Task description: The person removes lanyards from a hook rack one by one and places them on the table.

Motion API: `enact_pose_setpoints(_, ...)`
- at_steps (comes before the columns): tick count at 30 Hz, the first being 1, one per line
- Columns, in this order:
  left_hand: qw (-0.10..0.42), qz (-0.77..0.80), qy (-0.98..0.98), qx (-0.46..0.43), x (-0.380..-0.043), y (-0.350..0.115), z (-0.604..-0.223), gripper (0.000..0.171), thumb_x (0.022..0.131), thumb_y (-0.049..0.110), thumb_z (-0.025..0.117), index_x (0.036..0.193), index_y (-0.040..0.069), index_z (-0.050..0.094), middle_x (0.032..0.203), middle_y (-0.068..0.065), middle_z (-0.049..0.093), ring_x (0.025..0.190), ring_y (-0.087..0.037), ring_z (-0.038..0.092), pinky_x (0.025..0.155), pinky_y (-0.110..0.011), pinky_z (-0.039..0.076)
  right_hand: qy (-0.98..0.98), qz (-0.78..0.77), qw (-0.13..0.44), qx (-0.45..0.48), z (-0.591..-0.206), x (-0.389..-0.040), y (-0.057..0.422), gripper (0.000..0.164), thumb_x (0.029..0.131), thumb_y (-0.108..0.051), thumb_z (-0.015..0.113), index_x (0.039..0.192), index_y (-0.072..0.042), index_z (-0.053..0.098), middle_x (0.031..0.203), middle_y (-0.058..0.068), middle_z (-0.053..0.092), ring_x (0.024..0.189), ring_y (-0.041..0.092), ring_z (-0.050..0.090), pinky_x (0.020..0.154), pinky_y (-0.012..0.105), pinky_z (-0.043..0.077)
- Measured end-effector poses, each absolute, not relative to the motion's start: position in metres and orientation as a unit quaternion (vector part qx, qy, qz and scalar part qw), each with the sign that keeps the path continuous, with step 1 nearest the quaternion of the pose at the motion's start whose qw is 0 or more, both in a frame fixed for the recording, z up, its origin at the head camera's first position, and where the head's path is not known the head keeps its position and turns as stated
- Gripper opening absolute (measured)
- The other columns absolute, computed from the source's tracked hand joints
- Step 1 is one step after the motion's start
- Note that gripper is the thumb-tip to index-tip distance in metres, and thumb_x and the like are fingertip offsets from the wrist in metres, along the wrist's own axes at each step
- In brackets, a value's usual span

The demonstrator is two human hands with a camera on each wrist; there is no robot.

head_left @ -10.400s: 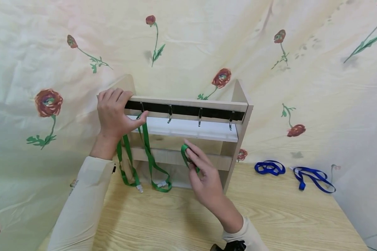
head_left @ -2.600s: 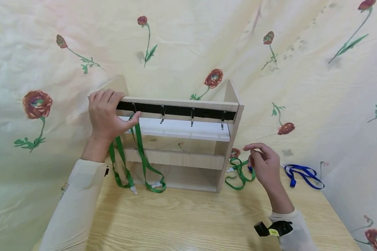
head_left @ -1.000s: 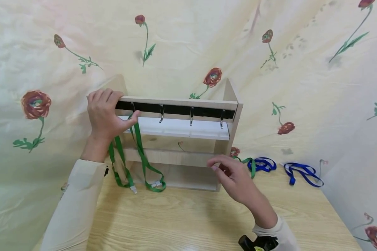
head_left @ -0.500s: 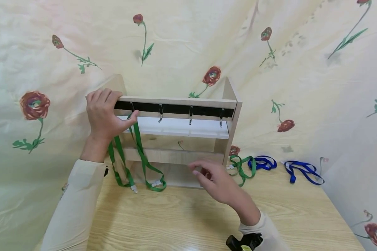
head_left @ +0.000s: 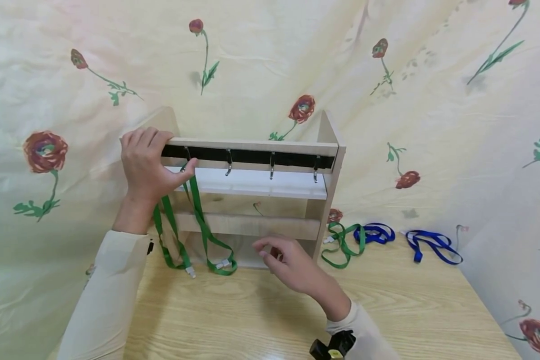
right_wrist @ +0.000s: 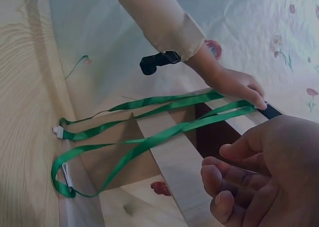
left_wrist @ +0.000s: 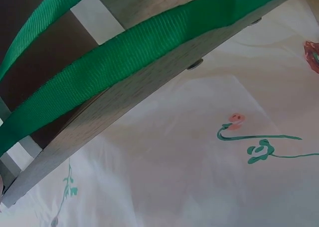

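My left hand (head_left: 146,162) grips the upper left corner of a small wooden shelf (head_left: 252,225), fingers over the top and thumb in front near the first hook. Two green lanyards (head_left: 202,215) hang at the shelf's left, their white clips low by the tabletop. My right hand (head_left: 292,265) hovers before the lower shelf with fingers loosely curled and nothing in them. In the right wrist view the same hand (right_wrist: 249,177) shows a bare palm. A third green lanyard (head_left: 342,245) lies on the table right of the shelf.
Along the shelf's black strip (head_left: 252,156), the three other metal hooks bear nothing. One blue lanyard (head_left: 378,233) lies bunched beside the third green one, another blue lanyard (head_left: 432,245) farther right. A flower-patterned cloth (head_left: 252,65) covers the wall behind the wooden table (head_left: 234,315).
The green lanyard once in my right hand now lies on the table by the blue ones. That hand has since moved left from there, to before the shelf. My left hand keeps its place.
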State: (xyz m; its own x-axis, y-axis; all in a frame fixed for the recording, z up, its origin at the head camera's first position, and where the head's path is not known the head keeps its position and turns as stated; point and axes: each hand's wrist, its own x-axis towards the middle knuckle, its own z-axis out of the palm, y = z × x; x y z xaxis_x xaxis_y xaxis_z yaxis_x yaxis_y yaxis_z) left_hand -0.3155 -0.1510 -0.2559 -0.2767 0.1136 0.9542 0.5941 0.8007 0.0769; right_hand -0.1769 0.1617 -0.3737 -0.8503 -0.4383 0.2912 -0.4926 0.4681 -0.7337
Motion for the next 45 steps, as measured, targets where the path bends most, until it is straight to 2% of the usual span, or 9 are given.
enact_pose_setpoints(5, 0.555, -0.214, -0.770, -0.230, -0.316, -0.151, -0.255, 0.071, 0.078, 0.066, 0.060, 0.098, -0.002, 0.067, 0.088, -0.022, 0.062, 0.091, -0.045, 0.056, 0.095, -0.060, 0.039, -0.846, 0.454, 0.019, 0.277, -0.370, -0.179, 0.151, 0.029, 0.107, -0.015, 0.055, 0.130, -0.014, 0.072, 0.111, 0.001, 0.073, 0.073, 0.012, 0.063, 0.063, 0.026, 0.054)
enact_pose_setpoints(10, 0.557, -0.214, -0.769, -0.227, -0.316, -0.151, -0.255, 0.072, 0.078, 0.066, 0.060, 0.100, -0.002, 0.068, 0.089, -0.023, 0.063, 0.091, -0.045, 0.057, 0.095, -0.060, 0.040, -0.828, 0.489, 0.007, 0.275, -0.368, -0.182, 0.143, 0.028, 0.108, -0.016, 0.054, 0.131, -0.014, 0.071, 0.094, 0.005, 0.068, 0.067, 0.024, 0.065, 0.059, 0.026, 0.052)
enact_pose_setpoints(25, 0.555, -0.230, -0.765, -0.233, -0.315, -0.151, -0.256, 0.075, 0.076, 0.067, 0.060, 0.100, -0.003, 0.071, 0.089, -0.023, 0.068, 0.091, -0.045, 0.060, 0.095, -0.061, 0.041, -0.808, 0.521, -0.007, 0.275, -0.373, -0.190, 0.130, 0.029, 0.108, -0.012, 0.054, 0.133, -0.013, 0.069, 0.084, 0.010, 0.065, 0.063, 0.013, 0.058, 0.054, 0.023, 0.045)
enact_pose_setpoints(31, 0.554, -0.234, -0.762, -0.240, -0.315, -0.152, -0.255, 0.075, 0.075, 0.066, 0.063, 0.102, -0.004, 0.072, 0.091, -0.024, 0.071, 0.093, -0.045, 0.062, 0.094, -0.060, 0.041, -0.807, 0.520, -0.012, 0.279, -0.372, -0.191, 0.124, 0.031, 0.107, -0.013, 0.054, 0.135, -0.015, 0.068, 0.082, 0.007, 0.063, 0.063, 0.021, 0.059, 0.054, 0.023, 0.044)
enact_pose_setpoints(34, 0.556, -0.235, -0.760, -0.242, -0.314, -0.153, -0.255, 0.075, 0.074, 0.066, 0.065, 0.102, -0.004, 0.073, 0.091, -0.024, 0.072, 0.092, -0.045, 0.063, 0.093, -0.059, 0.042, -0.809, 0.516, -0.014, 0.282, -0.369, -0.191, 0.121, 0.032, 0.107, -0.013, 0.054, 0.136, -0.016, 0.067, 0.079, 0.006, 0.062, 0.062, 0.016, 0.057, 0.054, 0.023, 0.045)
enact_pose_setpoints(36, 0.559, -0.234, -0.758, -0.243, -0.314, -0.154, -0.255, 0.076, 0.074, 0.066, 0.065, 0.102, -0.004, 0.073, 0.090, -0.024, 0.072, 0.091, -0.045, 0.063, 0.092, -0.059, 0.043, -0.812, 0.509, -0.015, 0.286, -0.366, -0.192, 0.118, 0.033, 0.107, -0.014, 0.054, 0.138, -0.017, 0.065, 0.084, 0.005, 0.064, 0.062, 0.010, 0.056, 0.055, 0.023, 0.046)
enact_pose_setpoints(38, 0.561, -0.233, -0.756, -0.242, -0.313, -0.154, -0.255, 0.076, 0.074, 0.066, 0.065, 0.101, -0.004, 0.073, 0.090, -0.024, 0.072, 0.090, -0.045, 0.063, 0.091, -0.059, 0.043, -0.815, 0.502, -0.014, 0.291, -0.364, -0.193, 0.115, 0.036, 0.107, -0.014, 0.055, 0.142, -0.015, 0.063, 0.097, 0.005, 0.067, 0.065, 0.007, 0.056, 0.057, 0.024, 0.048)
enact_pose_setpoints(42, 0.563, -0.232, -0.755, -0.242, -0.313, -0.153, -0.255, 0.076, 0.075, 0.067, 0.064, 0.101, -0.005, 0.073, 0.090, -0.024, 0.072, 0.089, -0.045, 0.063, 0.090, -0.059, 0.043, -0.810, 0.504, -0.018, 0.301, -0.358, -0.197, 0.107, 0.043, 0.107, -0.015, 0.054, 0.150, -0.016, 0.057, 0.138, 0.006, 0.062, 0.072, 0.013, 0.064, 0.060, 0.027, 0.053)
enact_pose_setpoints(45, 0.563, -0.232, -0.755, -0.244, -0.313, -0.152, -0.254, 0.076, 0.075, 0.066, 0.064, 0.102, -0.005, 0.074, 0.092, -0.024, 0.073, 0.091, -0.046, 0.063, 0.090, -0.059, 0.044, -0.802, 0.515, -0.025, 0.301, -0.351, -0.201, 0.099, 0.048, 0.108, -0.017, 0.054, 0.155, -0.021, 0.051, 0.150, 0.004, 0.056, 0.075, 0.016, 0.068, 0.059, 0.028, 0.054)
